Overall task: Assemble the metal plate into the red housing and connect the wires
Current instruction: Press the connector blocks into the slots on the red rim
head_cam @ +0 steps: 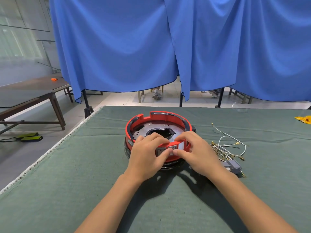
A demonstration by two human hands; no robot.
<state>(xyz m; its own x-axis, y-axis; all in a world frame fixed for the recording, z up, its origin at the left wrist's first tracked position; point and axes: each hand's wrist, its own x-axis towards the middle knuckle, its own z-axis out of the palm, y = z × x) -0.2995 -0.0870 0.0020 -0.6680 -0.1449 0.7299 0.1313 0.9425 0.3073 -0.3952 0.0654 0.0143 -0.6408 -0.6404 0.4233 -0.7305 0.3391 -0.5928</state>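
The round red housing (168,117) sits in the middle of the green table. The metal plate (151,127), with a dark centre hole, lies inside it. My left hand (148,152) grips the housing's near wall, fingers curled over the rim and thumb on the grey switch panel. My right hand (195,152) grips the same wall from the right, fingers over the rim and thumb on the front. A bundle of white wires (225,148) with brass terminals lies loose on the cloth to the right, apart from the housing.
A grey connector block (233,166) lies beside the wires. A yellow object (303,119) sits at the far right edge. The green table cloth (84,165) ends at a frayed left edge. Blue curtains (168,47) hang behind; wooden benches (33,98) stand at left.
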